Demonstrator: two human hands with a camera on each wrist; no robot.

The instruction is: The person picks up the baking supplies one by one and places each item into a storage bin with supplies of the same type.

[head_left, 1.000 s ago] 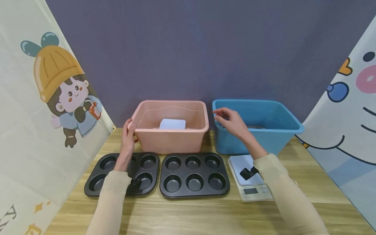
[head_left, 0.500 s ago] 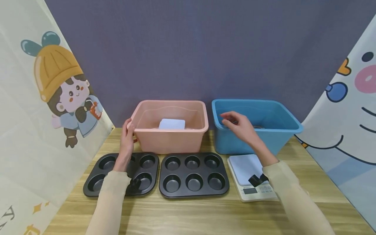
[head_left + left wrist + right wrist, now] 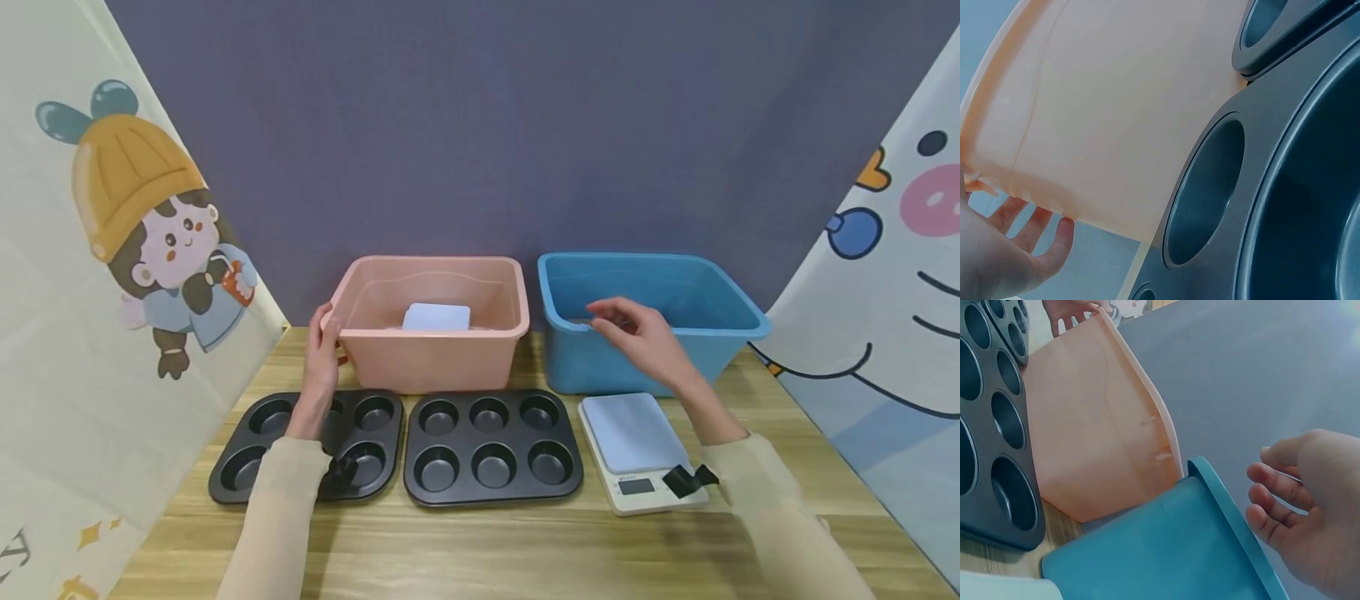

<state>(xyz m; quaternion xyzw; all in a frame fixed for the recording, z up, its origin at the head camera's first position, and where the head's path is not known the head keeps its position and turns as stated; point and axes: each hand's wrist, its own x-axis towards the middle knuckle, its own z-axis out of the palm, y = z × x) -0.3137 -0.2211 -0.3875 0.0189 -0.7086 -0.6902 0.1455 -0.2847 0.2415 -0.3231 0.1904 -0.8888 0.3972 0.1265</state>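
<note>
My left hand (image 3: 321, 358) holds the front left corner of a pink plastic bin (image 3: 435, 364). In the left wrist view its curled fingers (image 3: 1057, 247) touch the bin's outer wall. A white rectangular object (image 3: 437, 317) shows inside that bin; its lower part is hidden. My right hand (image 3: 645, 337) hovers over the front rim of a blue plastic bin (image 3: 588, 367). Its fingers are loosely bent, and nothing shows between them in the right wrist view. Whatever lies in the blue bin is mostly hidden behind the front wall and the hand.
Two black muffin pans (image 3: 493, 490) stand side by side before the pink bin, the left pan (image 3: 247, 433) partly under my left forearm. A white kitchen scale (image 3: 637, 437) lies in front of the blue bin. A dark grey cloth (image 3: 450, 125) hangs behind the wooden table (image 3: 465, 550).
My right hand has moved rightward and slightly lower along the front of the blue bin, and its forearm has shifted off the scale's plate. The left hand stays at the pink bin.
</note>
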